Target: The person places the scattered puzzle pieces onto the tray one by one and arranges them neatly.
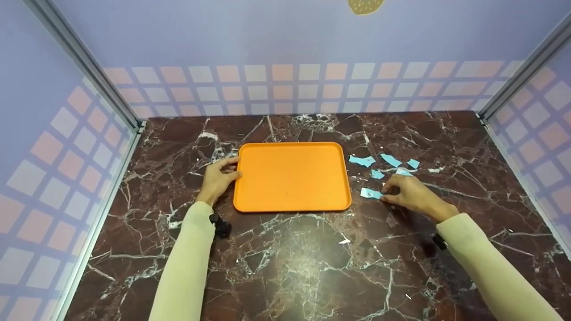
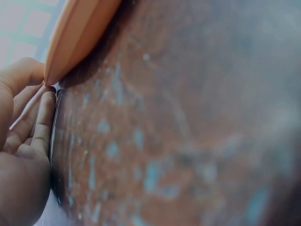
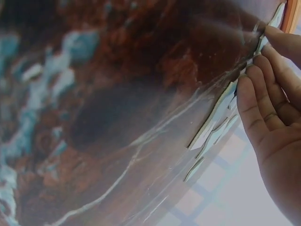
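Note:
An orange tray [image 1: 292, 178] with rounded corners lies on the dark marbled table. My left hand [image 1: 218, 177] pinches its left rim between thumb and fingers; in the left wrist view the tray's edge [image 2: 77, 40] runs up from the fingertips. To the right of the tray lie several torn light-blue scraps, among them a long one [image 1: 362, 160] and a slanted one [image 1: 391, 160]. My right hand [image 1: 412, 195] pinches the right end of the nearest blue scrap [image 1: 369, 193], low over the table. Another scrap [image 1: 403, 172] is partly hidden behind that hand.
Purple walls with pink and white checks [image 1: 282, 73] enclose the back and both sides of the marbled table [image 1: 285, 267]. A small white fleck [image 1: 345, 239] shows in front of the tray's right corner. Dark wrist cameras [image 1: 221, 226] sit at both cuffs.

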### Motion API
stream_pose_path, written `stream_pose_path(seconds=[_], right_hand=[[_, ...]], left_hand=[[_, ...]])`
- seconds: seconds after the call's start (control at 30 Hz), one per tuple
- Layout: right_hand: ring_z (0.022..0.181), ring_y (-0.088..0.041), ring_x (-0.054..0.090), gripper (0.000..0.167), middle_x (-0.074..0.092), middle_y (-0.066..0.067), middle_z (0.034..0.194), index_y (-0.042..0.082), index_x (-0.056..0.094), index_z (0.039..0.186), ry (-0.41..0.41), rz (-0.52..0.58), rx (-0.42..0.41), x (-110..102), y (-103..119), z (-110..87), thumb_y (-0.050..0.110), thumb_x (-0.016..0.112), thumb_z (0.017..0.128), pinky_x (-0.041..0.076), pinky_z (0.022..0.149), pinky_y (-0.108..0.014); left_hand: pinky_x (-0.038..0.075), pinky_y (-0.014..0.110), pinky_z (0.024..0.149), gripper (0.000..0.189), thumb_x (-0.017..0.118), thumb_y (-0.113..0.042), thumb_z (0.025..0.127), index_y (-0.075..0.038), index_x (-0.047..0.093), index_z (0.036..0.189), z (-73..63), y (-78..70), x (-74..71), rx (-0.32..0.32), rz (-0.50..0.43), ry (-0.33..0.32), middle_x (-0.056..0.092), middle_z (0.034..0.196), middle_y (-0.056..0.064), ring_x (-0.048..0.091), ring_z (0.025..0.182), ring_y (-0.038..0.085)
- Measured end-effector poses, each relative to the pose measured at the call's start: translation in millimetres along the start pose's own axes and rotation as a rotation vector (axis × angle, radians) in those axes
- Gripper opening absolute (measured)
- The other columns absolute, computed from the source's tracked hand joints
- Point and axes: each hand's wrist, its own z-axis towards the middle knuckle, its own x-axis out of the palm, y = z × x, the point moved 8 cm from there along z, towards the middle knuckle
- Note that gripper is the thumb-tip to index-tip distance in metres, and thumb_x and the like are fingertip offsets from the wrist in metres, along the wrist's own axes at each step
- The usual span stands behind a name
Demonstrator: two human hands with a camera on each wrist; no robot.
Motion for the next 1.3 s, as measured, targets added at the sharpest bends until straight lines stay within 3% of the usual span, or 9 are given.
stream_pose_path(seconds=[0.17,0.53,0.97,1.3], right_hand=[[0.079,-0.023,0.067,0.013,0.071,-0.003,0.088,0.005,0.076,0.091,-0.023,-0.014,-0.039,0.3,0.5,-0.4,0.007,0.088,0.086,0.059,0.072,-0.042],[0.078,-0.022,0.068,0.015,0.069,-0.005,0.091,0.002,0.077,0.098,-0.018,0.008,-0.095,0.4,10.5,4.1,0.005,0.087,0.088,0.06,0.069,-0.038],[0.077,-0.02,0.067,0.013,0.069,-0.004,0.089,0.002,0.075,0.096,-0.037,0.046,-0.021,0.4,9.1,8.1,0.001,0.084,0.087,0.059,0.068,-0.033],[0.079,-0.022,0.068,0.019,0.069,-0.006,0.091,0.0,0.075,0.095,-0.168,0.068,-0.167,-2.1,50.3,27.2,-0.004,0.088,0.081,0.061,0.07,-0.037]], left_hand=[[0.054,0.017,0.081,0.047,0.076,0.008,0.089,0.003,0.07,0.136,0.3,1.5,0.7,-0.019,-0.005,0.006,0.071,0.117,0.021,0.064,0.098,0.016],[0.055,0.017,0.083,0.046,0.075,0.009,0.089,0.005,0.07,0.135,2.2,-0.9,2.5,-0.015,-0.028,-0.004,0.07,0.124,0.024,0.065,0.104,0.02],[0.054,0.018,0.082,0.047,0.076,0.007,0.089,0.002,0.071,0.135,0.0,-0.7,2.0,-0.032,-0.013,0.004,0.071,0.122,0.021,0.064,0.104,0.02],[0.054,0.018,0.083,0.047,0.075,0.005,0.089,0.002,0.071,0.136,-1.8,1.3,0.0,-0.024,-0.005,0.011,0.07,0.124,0.021,0.065,0.107,0.022]])
